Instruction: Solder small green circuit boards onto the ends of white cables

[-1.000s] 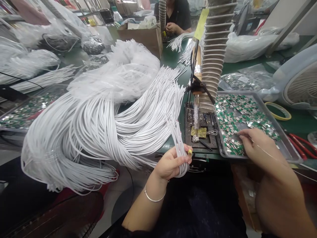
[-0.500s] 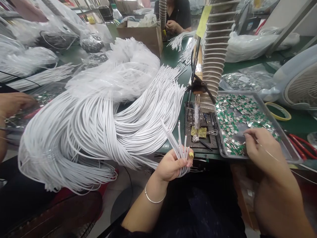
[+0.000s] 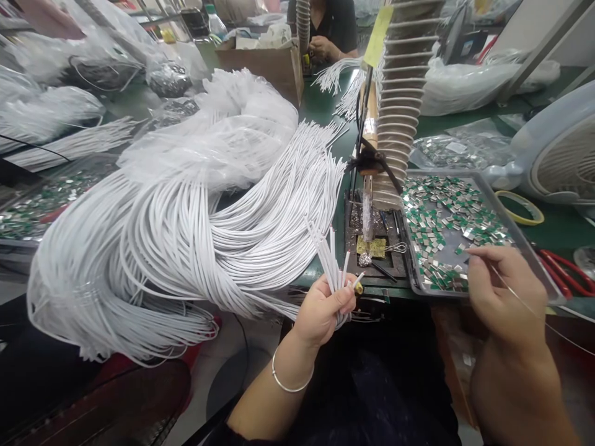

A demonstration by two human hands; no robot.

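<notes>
White cable bundle (image 3: 328,260), closed in the left grip (image 3: 324,310); thin wire (image 3: 515,297) pinched in the right grip (image 3: 506,300).
Bundle likely light, springy, smooth-sheathed; best held at its folded base, below the splayed ends. Right grip at the near part of the tray (image 3: 449,241) of small boards (image 3: 478,210). Soldering iron (image 3: 367,210) ahead, between grips; tabletop (image 3: 564,229) edge just beyond left grip; room seems widest bodyward.

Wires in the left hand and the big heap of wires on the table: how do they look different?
The held wires are a small bunch; the big heap has far more. The held wires fan upward from the left hand, while the big heap lies in wide curves, partly under clear plastic. Both are thin and white.
</notes>
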